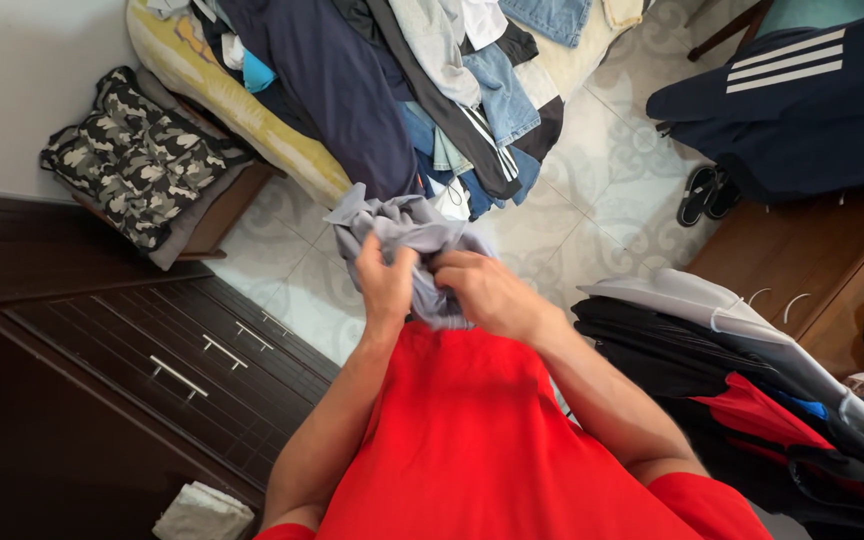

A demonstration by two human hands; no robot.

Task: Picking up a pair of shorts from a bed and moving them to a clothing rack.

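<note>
A crumpled grey garment (404, 228) is bunched up in front of my chest, above the tiled floor. My left hand (387, 283) grips its lower left part with the fingers curled into the cloth. My right hand (487, 292) clutches the same garment just to the right, the two hands almost touching. I wear a red shirt (472, 440) that fills the lower middle of the view.
A pile of jeans, dark and striped clothes (432, 90) lies on a yellow-edged mattress (222, 95) ahead. A camouflage cushion (132, 155) sits at left above a dark wooden drawer unit (152, 350). Stacked clothes on hangers (742, 380) lie at right by a wooden cabinet (812, 265); a sandal (704, 193) is on the floor.
</note>
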